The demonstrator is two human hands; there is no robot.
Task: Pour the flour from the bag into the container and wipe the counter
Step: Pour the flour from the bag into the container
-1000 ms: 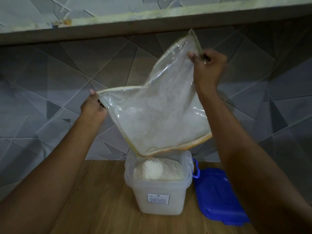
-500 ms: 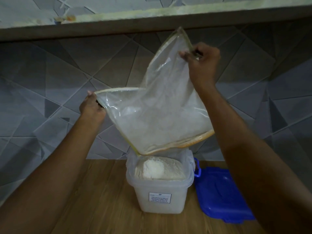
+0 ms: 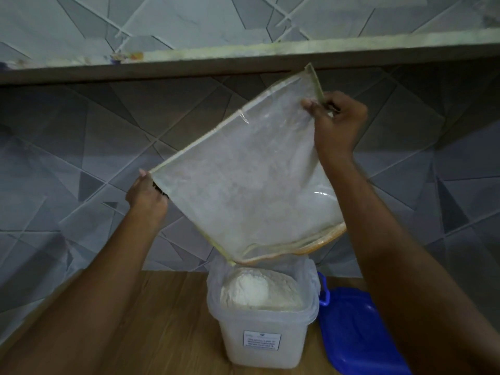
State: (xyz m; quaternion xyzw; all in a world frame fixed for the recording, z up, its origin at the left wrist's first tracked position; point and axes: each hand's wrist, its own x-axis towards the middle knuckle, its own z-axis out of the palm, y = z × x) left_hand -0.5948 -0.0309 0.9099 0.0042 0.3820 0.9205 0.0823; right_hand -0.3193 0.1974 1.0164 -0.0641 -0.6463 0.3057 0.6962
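Both forearms extend forward and upward from the lower frame edges. On the wooden desk [image 3: 162, 320] stands 1 translucent container [image 3: 266, 339], upright, lid off, with a white label on its front wall. It holds a heaped mound of flour [image 3: 257, 292] reaching about rim level. A blue lid [image 3: 354, 334] lies flat on the desk just right of the container.

The clear bag [image 3: 251, 185] hangs directly above the container, tilted like a diamond. Its open mouth is the lowest edge, facing down just over the container rim. The long axis runs diagonally from lower left to upper right. A thin film of flour clings to the inner walls.

The left hand [image 3: 146, 194] pinches the bag's left corner, fingers curled round the seam. The right hand [image 3: 336, 123] grips the upper right corner, held higher, fingers closed on the edge.

Behind stands a grey tiled wall [image 3: 81, 147], with a shelf [image 3: 243, 56] above.
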